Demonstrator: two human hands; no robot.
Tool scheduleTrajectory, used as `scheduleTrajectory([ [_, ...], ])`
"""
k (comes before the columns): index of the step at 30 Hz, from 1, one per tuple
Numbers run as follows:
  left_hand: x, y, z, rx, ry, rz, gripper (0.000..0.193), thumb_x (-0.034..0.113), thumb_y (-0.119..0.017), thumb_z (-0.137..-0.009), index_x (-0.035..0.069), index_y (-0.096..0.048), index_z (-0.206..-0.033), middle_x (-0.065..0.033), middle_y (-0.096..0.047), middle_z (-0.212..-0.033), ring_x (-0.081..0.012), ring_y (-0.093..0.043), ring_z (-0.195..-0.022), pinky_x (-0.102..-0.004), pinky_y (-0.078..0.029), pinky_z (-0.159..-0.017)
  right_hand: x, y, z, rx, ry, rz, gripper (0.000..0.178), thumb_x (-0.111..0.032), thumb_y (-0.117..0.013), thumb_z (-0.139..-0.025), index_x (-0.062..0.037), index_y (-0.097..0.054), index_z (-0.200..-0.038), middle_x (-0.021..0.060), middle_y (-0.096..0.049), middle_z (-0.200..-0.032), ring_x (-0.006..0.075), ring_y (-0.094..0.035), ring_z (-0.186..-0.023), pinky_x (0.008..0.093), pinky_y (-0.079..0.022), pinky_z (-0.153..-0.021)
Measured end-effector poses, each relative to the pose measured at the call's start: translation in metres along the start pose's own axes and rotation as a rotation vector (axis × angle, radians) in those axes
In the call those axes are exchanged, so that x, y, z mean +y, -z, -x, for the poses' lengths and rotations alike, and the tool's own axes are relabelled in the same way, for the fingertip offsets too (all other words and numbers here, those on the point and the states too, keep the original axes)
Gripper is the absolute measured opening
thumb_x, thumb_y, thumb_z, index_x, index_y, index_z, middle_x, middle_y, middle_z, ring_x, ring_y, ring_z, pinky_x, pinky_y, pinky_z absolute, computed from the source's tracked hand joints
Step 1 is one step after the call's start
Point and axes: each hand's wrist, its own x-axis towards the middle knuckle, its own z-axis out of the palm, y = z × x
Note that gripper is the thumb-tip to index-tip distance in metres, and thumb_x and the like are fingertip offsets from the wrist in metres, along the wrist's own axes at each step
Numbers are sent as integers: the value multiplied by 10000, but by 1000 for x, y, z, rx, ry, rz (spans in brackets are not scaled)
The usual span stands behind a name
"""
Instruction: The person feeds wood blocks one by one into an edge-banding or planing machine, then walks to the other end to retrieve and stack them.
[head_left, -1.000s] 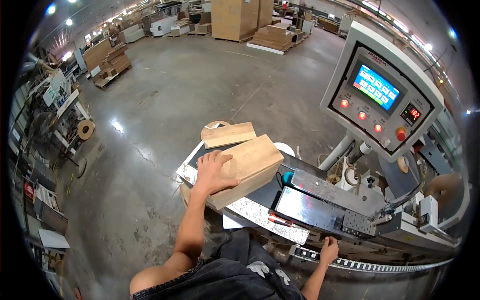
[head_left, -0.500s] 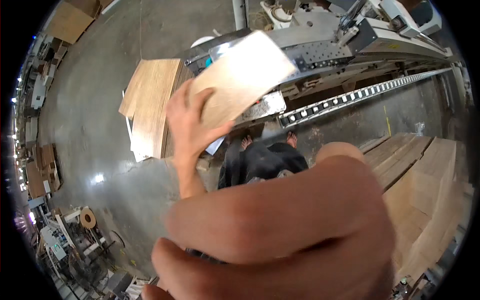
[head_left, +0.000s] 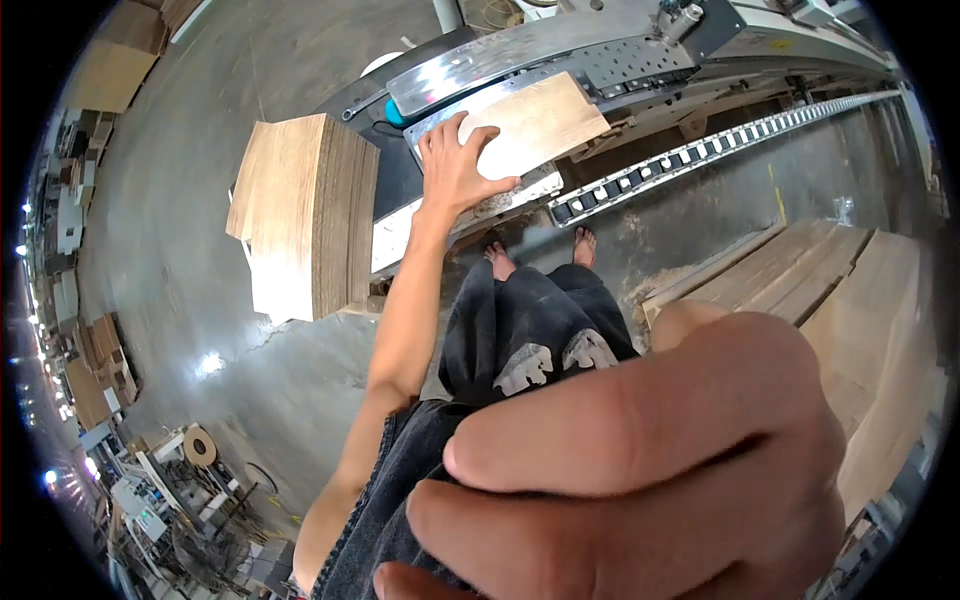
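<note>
A thin rectangular wooden board (head_left: 545,120) lies on the bed of a metal machine (head_left: 500,65) at the top middle. My left hand (head_left: 455,170) is at the board's left end, with thumb and fingers spread around that end. Some of its contact with the board is hidden under the hand. Close to the camera, my right hand (head_left: 650,450) fills the lower right. Its fingers point left, loosely bent with narrow gaps, and nothing shows in them. To the left of the machine bed stands a tall stack of similar boards (head_left: 340,220).
A roller track (head_left: 700,155) runs along the machine's near side to the right. Long timber pieces (head_left: 800,270) are piled at the right. My bare feet (head_left: 585,247) stand on the concrete floor beside the machine. Other equipment (head_left: 150,500) is at the lower left.
The board has come down from a tilted, raised position onto the machine bed, moved there by my left hand. My right hand has shifted right and lower in view, uncovering my left arm.
</note>
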Motion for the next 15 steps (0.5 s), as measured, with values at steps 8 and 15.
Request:
scheduleTrajectory([
  [8,-6,-16,-16,-121,70,70,843,484,-906,-704,156,-666,-1443,-264,-362,-1644,-476,-270,-1530,-635,-165,-1265,125,-68,122,778,-836,-41,326,75,-548,-984,20,-723,-1253,115,-730,-1197,178,-719,-996,285,-555,-848],
  [15,1,-19,-26,-86,69,-13,717,424,-867,-789,167,-678,-1431,-224,-447,-1608,-439,-372,-1481,-569,-268,-1217,201,-158,241,332,-1369,530,788,-268,-783,-942,161,-440,-1507,347,-248,-1684,508,-318,-1514,516,-365,-1219],
])
